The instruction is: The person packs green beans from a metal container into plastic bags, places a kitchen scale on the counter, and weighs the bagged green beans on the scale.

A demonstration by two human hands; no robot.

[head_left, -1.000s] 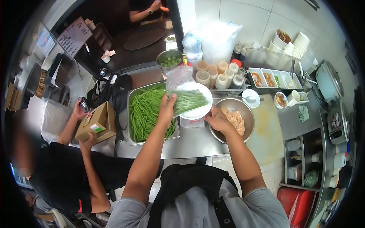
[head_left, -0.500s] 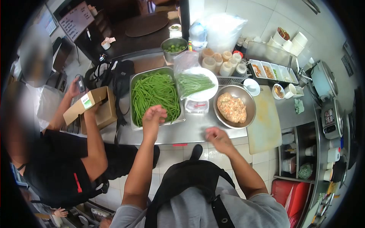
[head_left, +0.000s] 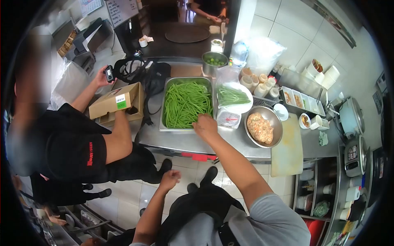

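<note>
Long green beans [head_left: 184, 104] fill a rectangular metal tray [head_left: 163, 123] on the steel counter. My right hand [head_left: 206, 126] is at the tray's near right corner, touching the beans with bent fingers. Whatever may be between those fingers is hidden. Lower down, in front of the counter, my left hand [head_left: 169, 179] is loosely curled, with nothing visible in it. Right of the tray, a white plate [head_left: 245, 107] holding bagged green beans [head_left: 230, 95] rests on a small kitchen scale [head_left: 228, 119].
A metal bowl [head_left: 278, 141] of pale minced mixture stands on the right, beside a cutting board [head_left: 287, 156]. Squeeze bottles [head_left: 258, 88] and a condiment rack [head_left: 301, 100] line the back. On the left, another person [head_left: 90, 156] holds a small black device [head_left: 108, 74] near a cardboard box [head_left: 119, 98].
My right hand has moved left to the green beans. My left hand has dropped from above the tray to below the counter edge. The view has shifted, and the neighbouring person's box has tilted.
</note>
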